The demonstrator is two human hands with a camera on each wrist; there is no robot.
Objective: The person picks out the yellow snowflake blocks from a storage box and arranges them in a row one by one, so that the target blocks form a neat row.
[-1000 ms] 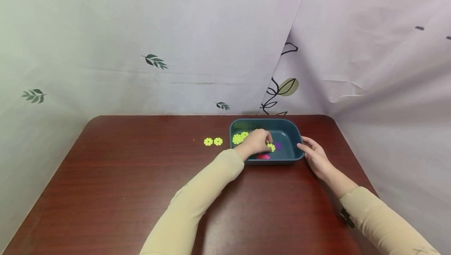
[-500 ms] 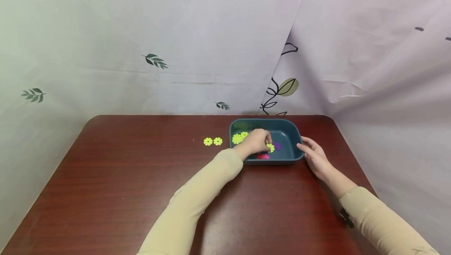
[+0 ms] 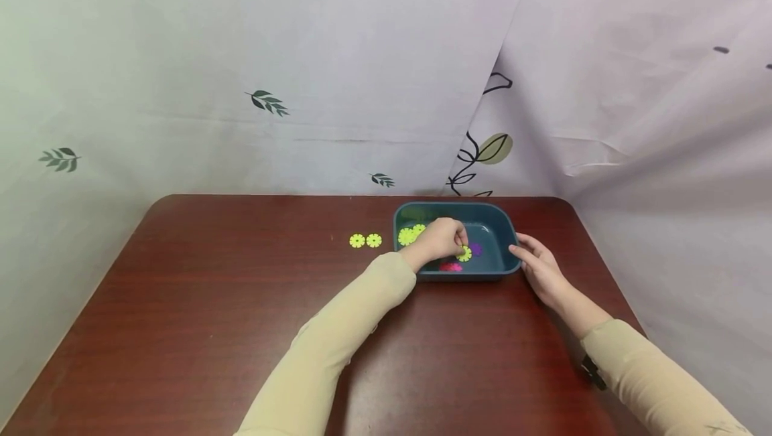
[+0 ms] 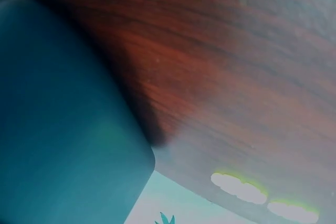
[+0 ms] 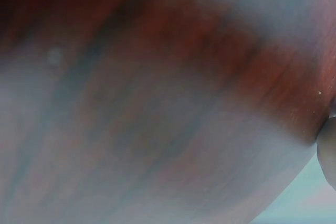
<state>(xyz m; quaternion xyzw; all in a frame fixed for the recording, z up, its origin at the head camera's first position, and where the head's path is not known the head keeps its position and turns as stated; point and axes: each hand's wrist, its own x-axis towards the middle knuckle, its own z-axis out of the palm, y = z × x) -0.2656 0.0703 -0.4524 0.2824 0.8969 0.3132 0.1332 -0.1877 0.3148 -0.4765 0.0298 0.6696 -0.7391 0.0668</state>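
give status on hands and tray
Left hand pinches a yellow piece inside blue tray. Right hand holds tray's right end. Purple piece close by, nothing blocking.

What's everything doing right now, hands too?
Tub: upright, open on top
Left hand: inside the tub, pinching
Held disc: yellow, in left hand
Right hand: gripping the tub's right end
Yellow discs: overlapping, tub's left end
Purple bit: in tub
Pink bit: in tub
Two outside discs: flat on table

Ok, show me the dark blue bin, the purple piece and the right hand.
Dark blue bin (image 3: 493, 256): head view, on its bare floor.
Purple piece (image 3: 477, 249): head view, on its visible face.
Right hand (image 3: 543, 275): head view, on its middle.
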